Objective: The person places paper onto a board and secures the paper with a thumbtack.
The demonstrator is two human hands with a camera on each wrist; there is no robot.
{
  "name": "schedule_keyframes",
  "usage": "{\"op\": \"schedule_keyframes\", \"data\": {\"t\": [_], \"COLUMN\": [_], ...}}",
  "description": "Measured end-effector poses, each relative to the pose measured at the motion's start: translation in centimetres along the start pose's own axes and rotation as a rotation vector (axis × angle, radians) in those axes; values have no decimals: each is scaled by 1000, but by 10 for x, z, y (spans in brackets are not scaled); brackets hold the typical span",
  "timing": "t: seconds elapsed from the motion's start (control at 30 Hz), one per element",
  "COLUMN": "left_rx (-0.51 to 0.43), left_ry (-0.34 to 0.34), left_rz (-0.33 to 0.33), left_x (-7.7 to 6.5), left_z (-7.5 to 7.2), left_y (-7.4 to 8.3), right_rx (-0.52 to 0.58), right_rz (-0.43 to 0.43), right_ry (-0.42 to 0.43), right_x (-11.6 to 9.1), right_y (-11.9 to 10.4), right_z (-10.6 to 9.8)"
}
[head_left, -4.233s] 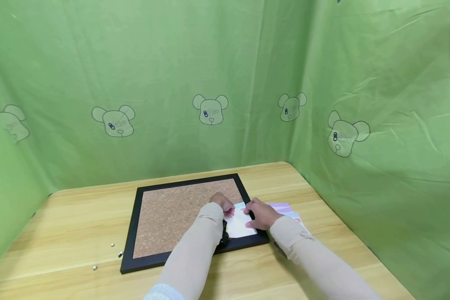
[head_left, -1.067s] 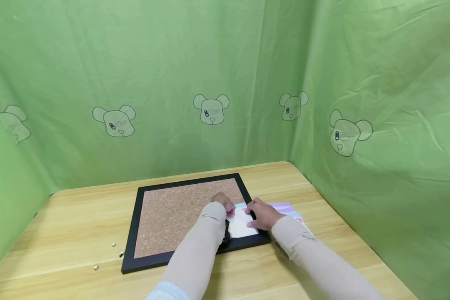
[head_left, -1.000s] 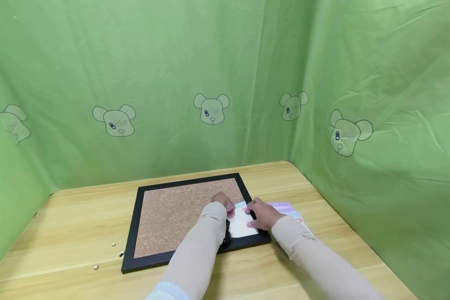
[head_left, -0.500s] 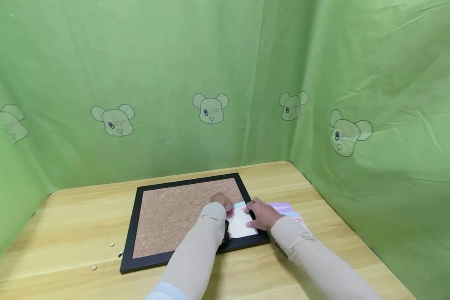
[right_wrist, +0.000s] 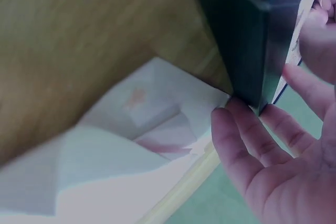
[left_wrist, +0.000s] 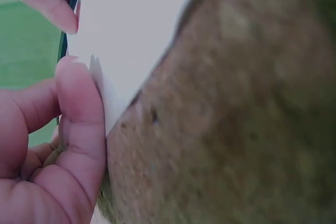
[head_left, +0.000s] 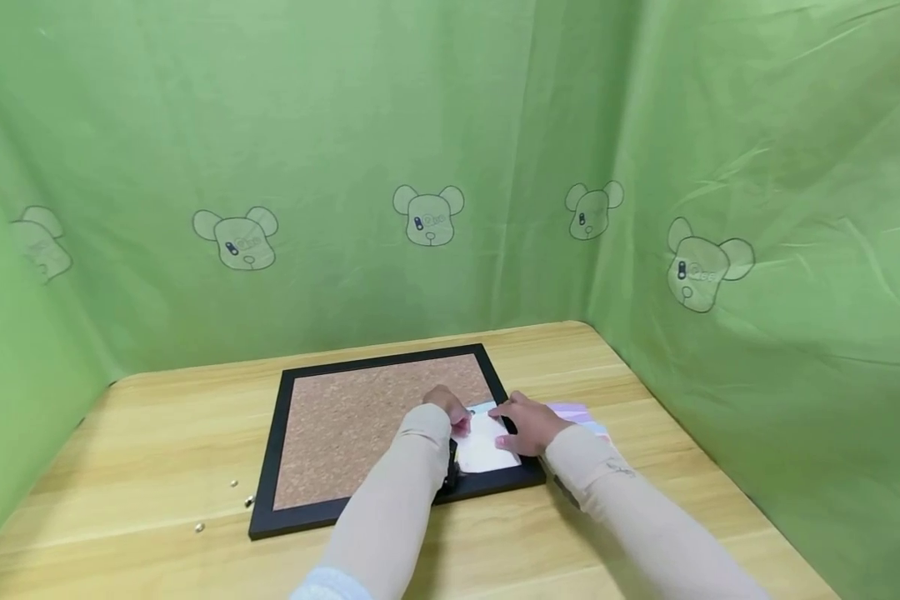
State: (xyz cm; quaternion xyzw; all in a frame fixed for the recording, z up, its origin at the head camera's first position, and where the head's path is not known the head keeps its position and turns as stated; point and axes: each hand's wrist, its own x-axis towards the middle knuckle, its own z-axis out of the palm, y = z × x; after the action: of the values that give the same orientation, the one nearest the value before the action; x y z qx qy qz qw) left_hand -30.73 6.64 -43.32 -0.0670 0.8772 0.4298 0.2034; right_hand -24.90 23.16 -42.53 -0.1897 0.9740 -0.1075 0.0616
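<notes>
On the table (head_left: 120, 467), three small studs (head_left: 199, 527) are lying left of the framed corkboard (head_left: 360, 433). The white card (head_left: 482, 448) is resting on the cork's near right corner. The left hand (head_left: 447, 407) is sitting at its inner edge, fingers curled; whether they are pinching anything, I cannot tell. The right hand (head_left: 532, 427) is reaching over the border, loosely extended fingers touching the card. Bright sheets (head_left: 576, 413) are lying beyond, a green curtain (head_left: 330, 125) hanging behind. Uneven pressing, I suspect, would be risking a skewed card. The left wrist view is revealing a card corner that the head view is hiding behind the hand.
</notes>
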Motion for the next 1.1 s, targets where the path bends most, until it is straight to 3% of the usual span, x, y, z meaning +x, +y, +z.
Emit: {"op": "schedule_keyframes", "data": {"t": [0.2,0.43,0.73,0.87,1.1], "left_rx": [35,-85,-44,13,207], "left_ry": [-2,-60,-44,-28,-16], "left_rz": [5,-59,-63,-17,150], "left_x": [-6,-8,-15,-22,-42], "left_z": [-2,-1,-5,-6,-8], "left_y": [-3,-7,-6,-12,-23], "right_rx": [-14,-56,-99,-94,-82], "right_rz": [31,0,5,-10,-5], "right_ry": [-14,-12,3,12,2], "right_x": [3,6,11,12,10], "right_y": [0,-4,0,0,-3], "right_z": [0,0,2,2,-1]}}
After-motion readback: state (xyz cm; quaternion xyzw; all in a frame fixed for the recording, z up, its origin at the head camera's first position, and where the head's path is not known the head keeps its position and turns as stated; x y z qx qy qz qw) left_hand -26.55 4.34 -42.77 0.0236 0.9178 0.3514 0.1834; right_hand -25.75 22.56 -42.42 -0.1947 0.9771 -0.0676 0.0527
